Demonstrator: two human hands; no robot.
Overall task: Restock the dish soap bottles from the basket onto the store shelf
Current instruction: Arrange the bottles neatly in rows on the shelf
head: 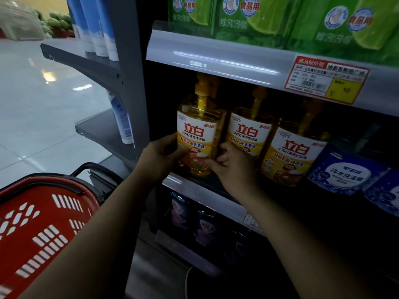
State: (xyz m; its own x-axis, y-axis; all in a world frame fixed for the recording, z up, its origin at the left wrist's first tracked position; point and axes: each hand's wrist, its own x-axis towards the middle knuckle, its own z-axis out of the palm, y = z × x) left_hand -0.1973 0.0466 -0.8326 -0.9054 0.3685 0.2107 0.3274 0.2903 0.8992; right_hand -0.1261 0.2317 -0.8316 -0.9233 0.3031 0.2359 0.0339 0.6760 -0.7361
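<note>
Both hands are gripping one yellow soap bottle (197, 134) at the shelf's (200, 192) left end — left hand (160, 157), right hand (232, 167) — two more bottles (248, 134) standing beside it. One red basket (41, 223) is sitting low-left.

bottle between both hands (197, 134) reads "立白"; same on two bottles right of the right hand (232, 169). price tag (326, 78) above shows "10".
</note>
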